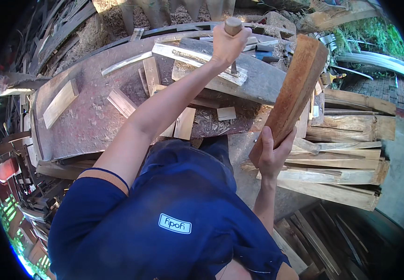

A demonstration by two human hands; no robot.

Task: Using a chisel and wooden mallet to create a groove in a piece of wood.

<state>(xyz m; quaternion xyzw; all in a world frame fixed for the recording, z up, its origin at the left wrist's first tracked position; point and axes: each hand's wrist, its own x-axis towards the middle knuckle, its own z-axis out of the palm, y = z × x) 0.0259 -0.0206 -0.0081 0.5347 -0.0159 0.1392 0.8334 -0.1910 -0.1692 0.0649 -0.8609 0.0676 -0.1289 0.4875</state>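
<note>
Wood offcuts [61,103] lay on the desk [90,121] at left. The left hand [227,44] was closed around a wooden tool handle [233,25] above a grey plank [253,79]. The right hand [272,156] gripped the lower end of a tilted block [295,91], beside stacked boards [346,154].

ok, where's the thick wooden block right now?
In the head view, the wooden block is right of centre, held upright at its lower end by the right hand, just left of the stacked planks.

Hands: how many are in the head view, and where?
2. Left hand grips a wooden tool handle above the workbench; right hand holds a wooden block.
</note>
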